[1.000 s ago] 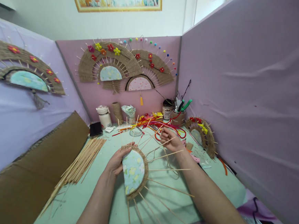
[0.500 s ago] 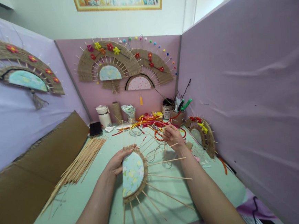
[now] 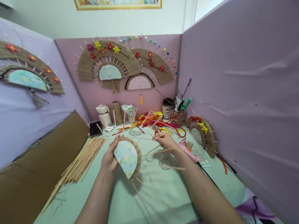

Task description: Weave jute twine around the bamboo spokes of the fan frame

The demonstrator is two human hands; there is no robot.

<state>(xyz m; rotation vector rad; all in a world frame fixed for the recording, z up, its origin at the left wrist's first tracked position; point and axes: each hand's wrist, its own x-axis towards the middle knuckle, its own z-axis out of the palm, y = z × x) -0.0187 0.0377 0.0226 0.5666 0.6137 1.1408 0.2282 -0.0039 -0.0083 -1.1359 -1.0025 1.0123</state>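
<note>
A half-round fan frame (image 3: 127,158), faced with pale blue floral cloth and rimmed with wound twine, is tilted above the table. Thin wooden sticks radiate from its curved rim, several blurred by motion. My left hand (image 3: 109,158) grips its upper left corner, with fingers partly hidden behind it. To the right, my right hand (image 3: 165,140) is closed in a pinch on a thin strand of twine (image 3: 145,138) that runs toward the top of the frame. Loose loops of the twine hang below that hand, over the table.
A pink glue gun (image 3: 190,153) lies right of my right forearm. Loose sticks (image 3: 83,158) are piled at left beside a cardboard sheet (image 3: 40,169). Red and orange pipe cleaners (image 3: 152,120), jars and a twine spool (image 3: 117,112) stand behind; a small finished fan (image 3: 207,138) leans at right.
The fan frame has turned counter-clockwise and shifted slightly left and up with my left hand. My right hand has moved a little left and down, drawing the twine. The glue gun shows more now.
</note>
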